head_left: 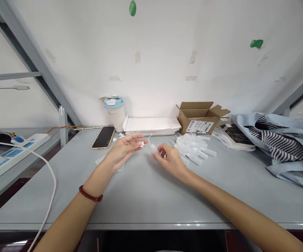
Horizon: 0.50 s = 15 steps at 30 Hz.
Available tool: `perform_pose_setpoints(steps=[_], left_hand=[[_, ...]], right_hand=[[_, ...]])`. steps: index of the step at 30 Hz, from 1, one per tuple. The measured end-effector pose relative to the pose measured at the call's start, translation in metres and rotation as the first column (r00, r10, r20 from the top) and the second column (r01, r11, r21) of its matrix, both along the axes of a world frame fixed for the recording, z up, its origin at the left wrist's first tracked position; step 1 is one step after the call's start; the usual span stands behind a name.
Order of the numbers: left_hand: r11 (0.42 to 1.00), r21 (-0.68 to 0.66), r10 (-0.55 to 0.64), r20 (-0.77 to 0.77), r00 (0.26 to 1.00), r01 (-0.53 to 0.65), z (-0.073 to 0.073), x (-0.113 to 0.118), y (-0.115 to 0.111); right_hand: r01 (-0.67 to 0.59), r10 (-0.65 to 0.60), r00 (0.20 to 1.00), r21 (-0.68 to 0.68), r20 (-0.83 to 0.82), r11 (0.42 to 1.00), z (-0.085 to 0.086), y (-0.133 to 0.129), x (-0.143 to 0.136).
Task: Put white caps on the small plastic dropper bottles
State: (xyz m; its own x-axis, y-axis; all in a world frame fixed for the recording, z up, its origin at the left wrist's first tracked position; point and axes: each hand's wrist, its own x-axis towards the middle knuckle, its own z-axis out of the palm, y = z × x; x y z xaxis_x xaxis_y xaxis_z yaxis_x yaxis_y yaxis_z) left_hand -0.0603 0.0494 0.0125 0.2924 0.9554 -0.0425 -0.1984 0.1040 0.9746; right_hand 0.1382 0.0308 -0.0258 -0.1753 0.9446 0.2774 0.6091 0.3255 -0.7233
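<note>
My left hand (123, 150), with a red beaded bracelet on its wrist, pinches a small white piece (142, 144) between thumb and fingers. To its right, my right hand (170, 158) grips a translucent white tube (154, 148) with a thin curved loop at its top. The two held pieces are apart. Behind my right hand lies a pile of similar translucent tubes (193, 147). A few more translucent and white pieces lie under and behind my left hand, partly hidden by it.
At the back of the grey table (146, 199) stand a cup (116, 113), a white stack (152, 125) and an open cardboard box (200, 119). A phone (104, 137) lies left, a cloth bag (280, 140) right. A power strip (12, 155) and white cable are far left.
</note>
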Motion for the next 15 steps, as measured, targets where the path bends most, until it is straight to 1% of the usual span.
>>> perform_pose_setpoints(steps=[4, 8, 15], left_hand=[[1.0, 0.0, 0.007, 0.062, 0.998, -0.007, -0.004, 0.01, -0.005], [1.0, 0.004, 0.001, 0.078, 0.997, -0.001, -0.009, 0.019, -0.007], [0.985, 0.069, 0.155, 0.062, 0.986, -0.159, -0.015, 0.029, -0.009]], right_hand=[[0.012, -0.012, 1.0, 0.035, 0.023, 0.999, -0.003, -0.004, -0.001], [0.004, -0.006, 0.999, 0.046, 0.043, 0.999, -0.005, -0.008, -0.002], [-0.043, 0.04, 0.998, 0.076, 0.042, 0.996, -0.007, -0.013, -0.004]])
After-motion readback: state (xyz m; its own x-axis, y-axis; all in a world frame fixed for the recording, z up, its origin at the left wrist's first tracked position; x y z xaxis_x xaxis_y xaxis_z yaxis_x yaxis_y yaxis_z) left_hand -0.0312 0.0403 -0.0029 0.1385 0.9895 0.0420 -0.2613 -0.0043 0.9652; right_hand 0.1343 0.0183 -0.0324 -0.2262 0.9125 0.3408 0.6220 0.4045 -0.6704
